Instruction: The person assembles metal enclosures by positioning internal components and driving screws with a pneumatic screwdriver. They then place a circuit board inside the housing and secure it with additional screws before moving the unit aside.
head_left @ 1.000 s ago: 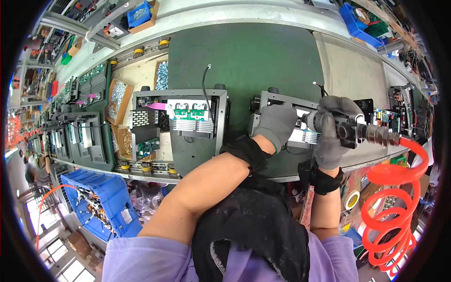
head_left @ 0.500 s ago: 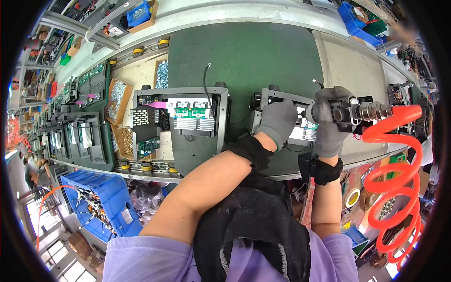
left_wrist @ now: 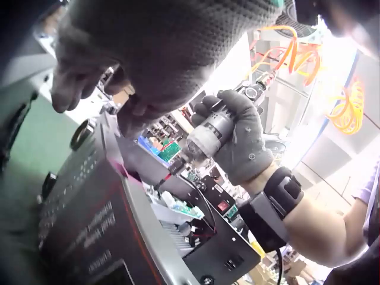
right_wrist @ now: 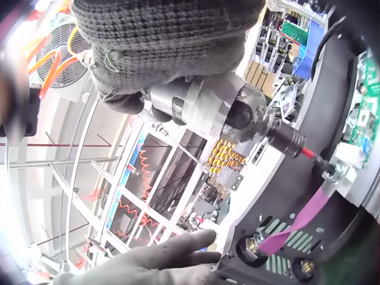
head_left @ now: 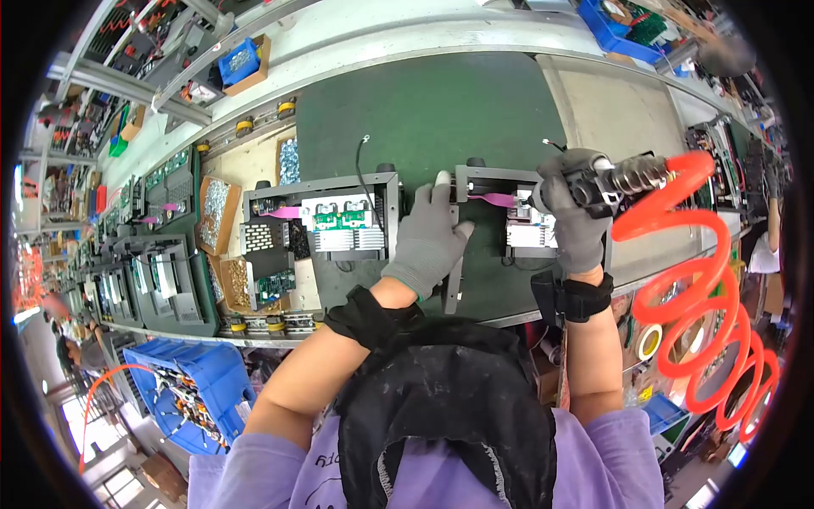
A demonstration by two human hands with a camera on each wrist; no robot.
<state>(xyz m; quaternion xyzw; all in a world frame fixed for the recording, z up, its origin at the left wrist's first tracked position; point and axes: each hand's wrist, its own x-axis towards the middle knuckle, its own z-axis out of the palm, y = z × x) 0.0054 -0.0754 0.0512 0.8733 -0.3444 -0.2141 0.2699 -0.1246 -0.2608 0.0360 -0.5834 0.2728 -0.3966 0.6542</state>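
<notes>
In the head view my gloved left hand point(head_left: 426, 242) lies at the left wall of a dark metal case point(head_left: 500, 182), fingers straight and thumb apart. The right wrist view shows the left hand's straight fingers point(right_wrist: 178, 246) beside the case's perforated panel. My gloved right hand point(head_left: 577, 216) grips an air screwdriver point(head_left: 593, 182) fed by a coiled red hose point(head_left: 678, 229). Its red-banded bit point(right_wrist: 312, 155) meets a screw at the end of a pink strip point(right_wrist: 297, 222), next to a green circuit board point(right_wrist: 367, 107). White printing shows on the case's outer face in the left wrist view.
A second case point(head_left: 318, 182) with a similar board stands to the left on the green work surface point(head_left: 424, 102). Beyond it are boxes of screws point(head_left: 219, 208) and roller rails. A blue bin point(head_left: 182, 394) sits below the bench edge. A black cable point(head_left: 360, 161) sticks up.
My left hand has left the inside of the right case and moved left to its side wall, uncovering the pink strip. The right hand stays with the screwdriver, now tilted, its hose swung left.
</notes>
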